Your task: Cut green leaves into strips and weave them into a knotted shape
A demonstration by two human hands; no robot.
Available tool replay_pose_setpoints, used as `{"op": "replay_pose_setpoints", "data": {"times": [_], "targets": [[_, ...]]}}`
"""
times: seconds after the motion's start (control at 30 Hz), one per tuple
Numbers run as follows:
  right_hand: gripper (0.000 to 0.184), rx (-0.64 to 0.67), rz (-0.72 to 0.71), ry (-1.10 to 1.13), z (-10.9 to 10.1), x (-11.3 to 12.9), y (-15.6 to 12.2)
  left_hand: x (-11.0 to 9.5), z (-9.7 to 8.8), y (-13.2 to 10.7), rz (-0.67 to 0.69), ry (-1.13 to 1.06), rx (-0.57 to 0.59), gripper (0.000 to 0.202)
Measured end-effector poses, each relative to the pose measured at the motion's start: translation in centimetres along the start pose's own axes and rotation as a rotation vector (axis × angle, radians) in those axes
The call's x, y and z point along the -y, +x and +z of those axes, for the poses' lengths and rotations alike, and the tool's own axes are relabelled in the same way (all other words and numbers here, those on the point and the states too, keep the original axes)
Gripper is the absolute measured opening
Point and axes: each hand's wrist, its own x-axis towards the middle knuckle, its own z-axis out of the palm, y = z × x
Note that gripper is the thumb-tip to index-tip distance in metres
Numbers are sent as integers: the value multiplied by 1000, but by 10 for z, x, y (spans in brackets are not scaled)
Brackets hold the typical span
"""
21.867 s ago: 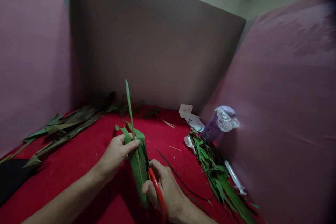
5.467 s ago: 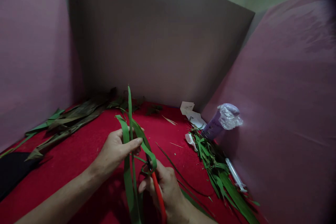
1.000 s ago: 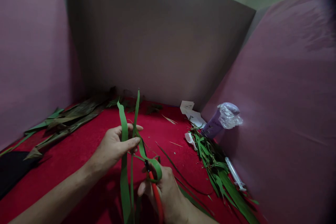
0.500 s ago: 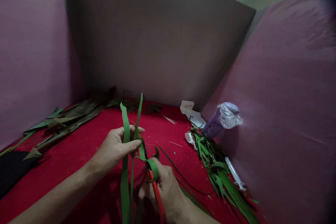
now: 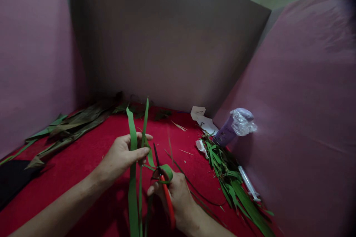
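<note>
1. Above the red tabletop (image 5: 83,155), the leaf strip (image 5: 132,192) stands nearly upright, long axis 12 to 6.
2. My left hand (image 5: 122,155) pinches it midway.
3. My right hand (image 5: 178,196), at 4 o'clock, grips scissors (image 5: 167,200) pointing to 11, beside it.

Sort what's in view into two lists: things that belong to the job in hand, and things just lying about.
In hand: left hand pinching the green leaf strips; right hand gripping the red-handled scissors.
Lying about: dried leaves at left; green trimmings at right; purple bottle; paper scraps; clear tube.
</note>
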Motion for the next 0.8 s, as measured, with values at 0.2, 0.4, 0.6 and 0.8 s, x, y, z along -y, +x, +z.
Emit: {"op": "replay_pose_setpoints", "data": {"times": [0.2, 0.4, 0.6, 0.8], "targets": [[21, -195, 47, -236, -16, -11, 10, 5, -6, 6, 1, -81, -67, 26], [44, -321, 6, -506, -29, -32, 21, 8, -13, 15, 67, -152, -229, 31], [17, -275, -114, -610, -32, -40, 28, 16, -20, 30, 64, -314, -257, 32], [15, -524, -340, -271, -41, 12, 15, 30, -26, 38, -20, -253, -245, 34]]}}
